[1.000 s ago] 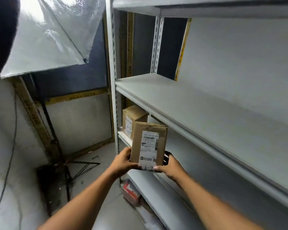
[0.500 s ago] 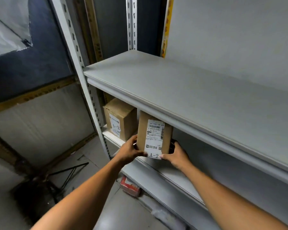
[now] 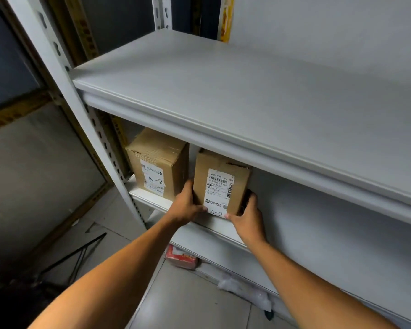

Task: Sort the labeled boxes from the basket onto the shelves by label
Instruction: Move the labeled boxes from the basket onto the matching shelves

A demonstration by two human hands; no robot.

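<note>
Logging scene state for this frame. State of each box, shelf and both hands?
Held box: upright on the lower shelf, A-2 label facing out, gripped on both sides.
Second box: upright on the same shelf, to its left, apart from it, A-2 label out, untouched.
Lower shelf: carries both boxes.
Upper shelf: bare where visible.
Left hand: grips the held box's left side.
Right hand: grips its right side.

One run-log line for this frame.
step: placing A-2 box | left hand, right hand: gripping its sides | beside: second A-2 box | shelf: lower
</note>
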